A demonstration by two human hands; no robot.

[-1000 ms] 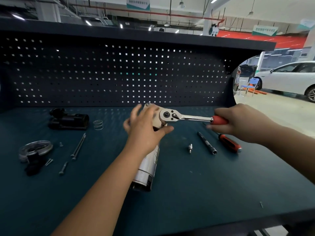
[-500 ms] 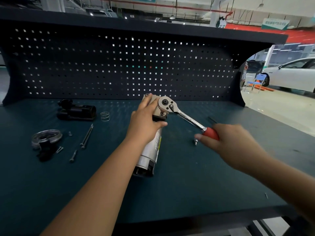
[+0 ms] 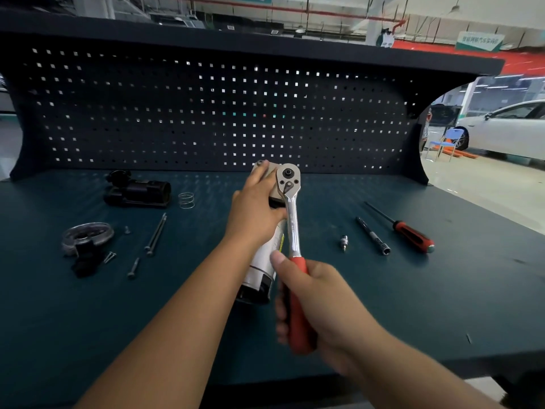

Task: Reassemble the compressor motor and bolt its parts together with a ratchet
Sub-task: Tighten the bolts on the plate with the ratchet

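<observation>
Left hand [image 3: 253,214] fingers [image 3: 259,176] clasping motor [image 3: 262,261], right hand [image 3: 321,302] fingers [image 3: 281,309] curled round ratchet [image 3: 292,219], spring [image 3: 186,200], bolts [image 3: 156,234] left, screwdriver [image 3: 413,233] right

Nothing fully legible. Green sign [image 3: 477,40] far up-right of the right hand's [image 3: 318,302] grip: white Chinese characters, too blurred to read. Yellow label [image 3: 281,242] on motor [image 3: 262,261], just above the grip: print too small.

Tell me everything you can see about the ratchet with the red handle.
The ratchet has a polished metal shaft, a rounded head with a dark central hub and small screws, and a red grip. Its head sits on the far end of the motor; its handle points back toward the person. The right hand grips the red part.
</observation>
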